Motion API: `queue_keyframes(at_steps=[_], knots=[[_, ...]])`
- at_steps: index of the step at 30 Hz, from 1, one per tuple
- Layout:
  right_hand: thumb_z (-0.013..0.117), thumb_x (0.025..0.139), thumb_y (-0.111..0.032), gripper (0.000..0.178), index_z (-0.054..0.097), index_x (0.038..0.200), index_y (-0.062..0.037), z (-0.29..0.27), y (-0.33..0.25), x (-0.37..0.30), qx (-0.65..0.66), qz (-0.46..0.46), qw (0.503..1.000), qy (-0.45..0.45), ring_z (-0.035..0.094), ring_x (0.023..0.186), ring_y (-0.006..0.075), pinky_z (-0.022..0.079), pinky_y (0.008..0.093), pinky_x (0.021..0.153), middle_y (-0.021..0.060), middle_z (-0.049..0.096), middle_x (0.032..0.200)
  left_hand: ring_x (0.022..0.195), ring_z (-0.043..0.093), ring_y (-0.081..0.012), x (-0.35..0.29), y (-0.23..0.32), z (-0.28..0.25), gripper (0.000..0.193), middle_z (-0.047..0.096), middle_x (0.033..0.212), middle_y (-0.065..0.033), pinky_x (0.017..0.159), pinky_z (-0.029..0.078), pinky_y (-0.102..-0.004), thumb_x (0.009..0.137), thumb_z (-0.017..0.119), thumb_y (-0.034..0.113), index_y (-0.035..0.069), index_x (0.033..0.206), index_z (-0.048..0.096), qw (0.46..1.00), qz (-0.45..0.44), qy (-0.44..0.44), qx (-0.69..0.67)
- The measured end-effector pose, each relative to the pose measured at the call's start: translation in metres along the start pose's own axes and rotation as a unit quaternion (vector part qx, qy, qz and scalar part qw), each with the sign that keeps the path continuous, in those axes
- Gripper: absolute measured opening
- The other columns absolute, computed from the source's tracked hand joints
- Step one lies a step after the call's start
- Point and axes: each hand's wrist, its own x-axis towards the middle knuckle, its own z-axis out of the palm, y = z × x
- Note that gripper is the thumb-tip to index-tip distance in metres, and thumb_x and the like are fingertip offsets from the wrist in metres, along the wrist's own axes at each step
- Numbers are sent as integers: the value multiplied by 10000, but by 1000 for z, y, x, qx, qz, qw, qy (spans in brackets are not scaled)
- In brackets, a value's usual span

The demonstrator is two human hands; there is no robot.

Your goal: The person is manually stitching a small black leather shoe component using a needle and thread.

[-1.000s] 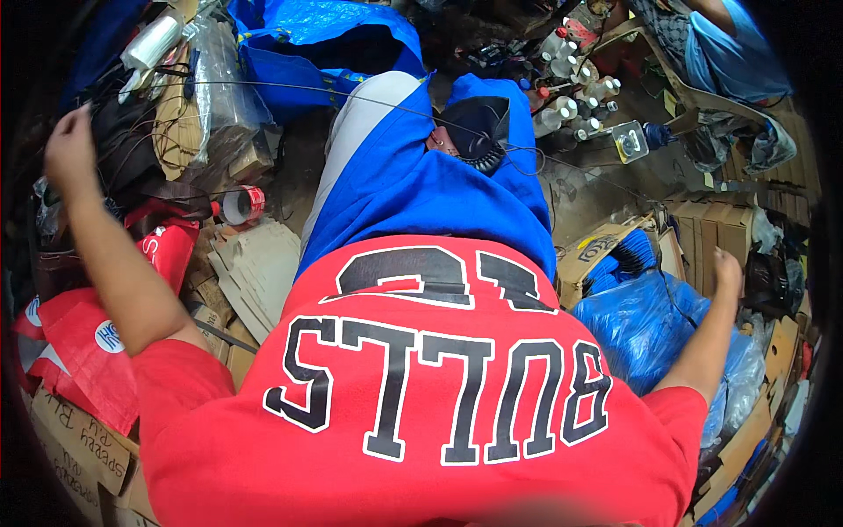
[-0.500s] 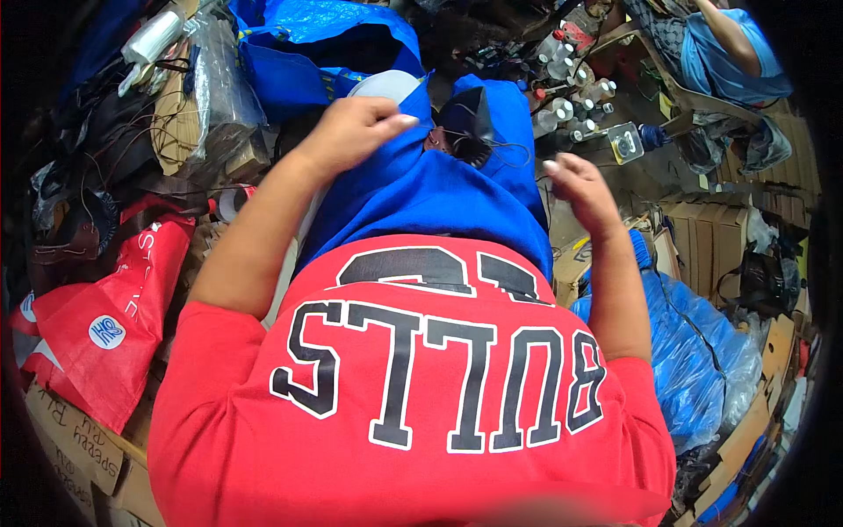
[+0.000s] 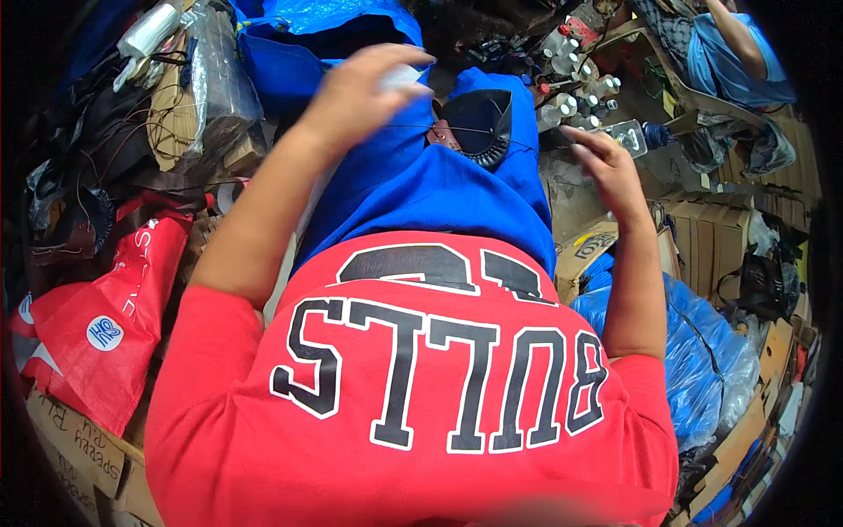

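One brown-and-black shoe piece (image 3: 474, 123) rests on the blue trousers (image 3: 417, 198) at the knees, between the two hands. Its curved, ribbed edge faces the wearer's torso; foreshortening hides its long axis. A thin thread (image 3: 409, 126) crosses the piece from side to side. Relative to the left hand (image 3: 364, 97), the piece lies to the right and slightly toward the torso; relative to the right hand (image 3: 610, 171), to the left and slightly farther out. The left hand appears nearer.

Left grip: thumb and fingers spread apart, blurred; whether the thread is held cannot be told. Right grip: fingers bent, thumb close to them; contents cannot be confirmed. Neither hand visibly touches the piece.

Outward: blue bag (image 3: 329, 39) beyond the left hand; bottles (image 3: 571, 105) beyond the right.
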Motion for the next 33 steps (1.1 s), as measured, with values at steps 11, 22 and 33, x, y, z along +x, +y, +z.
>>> queue_keyframes(at_steps=[11,22,33], knots=[[654,733,40,134,659,847,-31,27,-41,37,-92,-175,978,-69,598,763,132,474,257,709,52,597,795,805,569,-214,59,25,67,343,555,890,-82,633,475,-319,747,732,302,40,953,653,935,-76,-331,-99],[675,734,33,117,644,813,-47,42,-14,37,-1,-145,986,-85,556,790,112,445,238,706,10,579,813,612,538,-110,55,39,59,300,589,725,-25,462,420,-262,752,739,272,54,947,674,890,-195,-341,-232],[673,742,4,129,668,850,-67,58,-14,3,-51,-231,971,31,604,698,178,478,274,619,66,598,788,837,572,-106,53,15,78,293,655,908,-27,807,434,-249,819,654,182,31,1070,658,864,-151,-381,-293]])
